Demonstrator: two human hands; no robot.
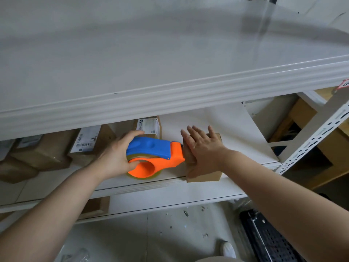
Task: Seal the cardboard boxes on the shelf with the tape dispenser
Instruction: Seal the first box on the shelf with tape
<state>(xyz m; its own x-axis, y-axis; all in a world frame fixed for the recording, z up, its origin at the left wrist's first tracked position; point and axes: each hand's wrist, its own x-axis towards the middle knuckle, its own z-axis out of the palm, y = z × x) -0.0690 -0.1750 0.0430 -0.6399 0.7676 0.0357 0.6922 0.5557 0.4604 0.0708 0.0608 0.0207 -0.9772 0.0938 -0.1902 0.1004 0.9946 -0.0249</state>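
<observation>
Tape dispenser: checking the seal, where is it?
Head view, centre: the left hand grips the tape dispenser, its nose against the cardboard box under the right hand.

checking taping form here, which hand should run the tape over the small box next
Left. The left hand grips the tape dispenser, its orange nose against the box edge. The right hand lies flat on that box, likely steadying it.
</observation>
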